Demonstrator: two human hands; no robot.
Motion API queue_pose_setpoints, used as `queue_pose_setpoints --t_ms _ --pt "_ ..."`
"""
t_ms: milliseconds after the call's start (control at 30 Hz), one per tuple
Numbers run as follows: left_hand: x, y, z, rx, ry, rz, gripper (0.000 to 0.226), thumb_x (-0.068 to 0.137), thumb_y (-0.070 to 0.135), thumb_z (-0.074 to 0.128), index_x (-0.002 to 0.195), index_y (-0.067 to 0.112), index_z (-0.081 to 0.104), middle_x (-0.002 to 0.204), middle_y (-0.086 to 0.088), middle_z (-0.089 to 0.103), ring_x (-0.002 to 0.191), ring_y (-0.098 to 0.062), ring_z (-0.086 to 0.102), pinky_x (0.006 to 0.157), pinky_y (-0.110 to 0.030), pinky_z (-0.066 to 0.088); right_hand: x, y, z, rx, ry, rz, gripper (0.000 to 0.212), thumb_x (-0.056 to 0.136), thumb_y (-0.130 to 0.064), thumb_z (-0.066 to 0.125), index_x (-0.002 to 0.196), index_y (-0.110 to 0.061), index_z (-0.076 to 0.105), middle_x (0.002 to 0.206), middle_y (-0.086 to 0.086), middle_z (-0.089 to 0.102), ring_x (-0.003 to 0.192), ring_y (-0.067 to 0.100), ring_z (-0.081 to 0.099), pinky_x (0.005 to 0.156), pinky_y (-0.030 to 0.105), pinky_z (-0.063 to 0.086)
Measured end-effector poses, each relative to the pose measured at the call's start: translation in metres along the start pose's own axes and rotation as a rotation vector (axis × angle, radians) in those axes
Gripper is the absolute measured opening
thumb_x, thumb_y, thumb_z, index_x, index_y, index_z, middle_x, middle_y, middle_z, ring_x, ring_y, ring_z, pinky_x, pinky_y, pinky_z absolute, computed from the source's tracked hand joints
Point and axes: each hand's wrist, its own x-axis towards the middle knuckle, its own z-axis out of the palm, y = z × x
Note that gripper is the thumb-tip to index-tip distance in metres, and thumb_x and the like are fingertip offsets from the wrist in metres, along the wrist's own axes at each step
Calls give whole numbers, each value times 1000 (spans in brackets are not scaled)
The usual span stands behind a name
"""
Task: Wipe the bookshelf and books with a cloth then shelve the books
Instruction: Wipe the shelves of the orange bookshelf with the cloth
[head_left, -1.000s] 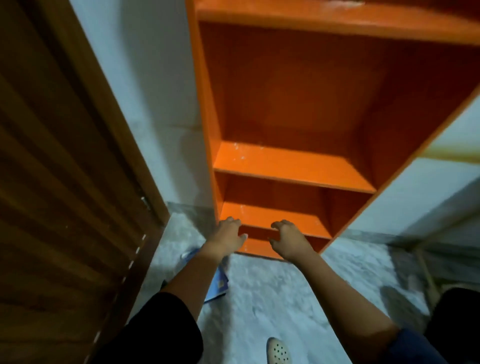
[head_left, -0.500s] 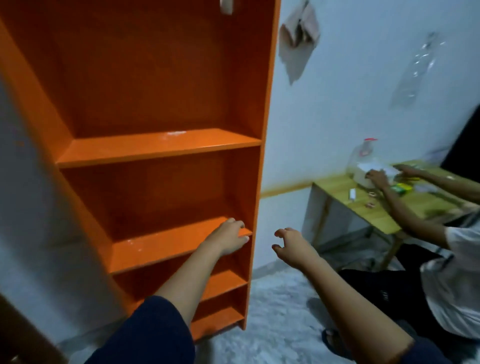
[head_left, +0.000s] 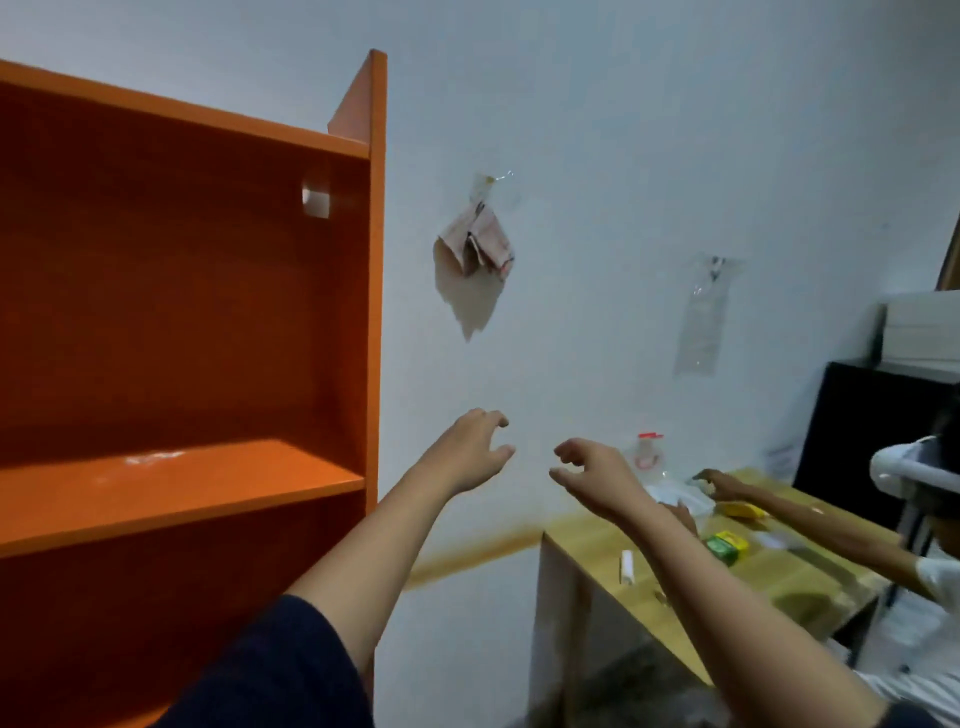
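Observation:
An empty orange bookshelf (head_left: 182, 483) fills the left of the view, its upper shelf board dusty with white marks. A pinkish cloth (head_left: 478, 244) hangs from a hook on the white wall to the right of the shelf. My left hand (head_left: 470, 452) and my right hand (head_left: 592, 473) are both raised in front of the wall below the cloth, fingers spread and curled, holding nothing. No books are in sight.
A low wooden table (head_left: 774, 577) stands at the right with a plastic bottle (head_left: 649, 452), a green box (head_left: 727, 545) and small items. Another person (head_left: 930, 571) sits there with hands on the table. A clear plastic bag (head_left: 701, 317) hangs on the wall.
The view has swung up and to the right, from the bottom shelves to the wall beside the bookshelf. Both hands have risen from the lower shelves into the air before the wall.

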Motion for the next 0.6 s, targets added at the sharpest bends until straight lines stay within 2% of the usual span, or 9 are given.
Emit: queue_pose_setpoints --t_ms 167,300,400,467,600 --pt "81 13 -32 -79 243 5 41 94 32 51 131 14 47 131 -5 48 121 -19 45 97 -30 38 74 4 -30 180 111 -71 33 87 -20 61 119 -11 60 112 6 64 109 17 58 88 24 43" --pt "148 10 -65 -120 444 -12 37 93 29 52 126 12 52 124 -6 52 107 -18 49 83 -24 36 143 -3 -46 280 164 -162 32 88 -19 60 119 -14 60 113 5 63 108 15 58 86 25 44" --pt "198 2 -85 -162 628 -27 28 93 24 53 116 9 57 114 -9 53 97 -18 49 79 -22 33 198 -13 -54 323 205 -244 30 88 -18 60 118 -14 61 112 5 64 107 14 58 88 25 45" --pt "232 -7 -94 -171 721 -47 28 92 23 53 115 8 57 114 -12 52 100 -24 52 79 -23 33 235 -21 -59 336 230 -302 30 88 -18 60 117 -14 61 112 5 64 106 14 58 90 26 46" --pt "291 -25 -108 -184 813 -80 34 92 22 52 123 7 53 126 -14 46 114 -28 49 87 -24 34 309 -37 -68 354 275 -388 29 88 -17 58 117 -13 62 111 6 64 104 16 58 91 30 47"
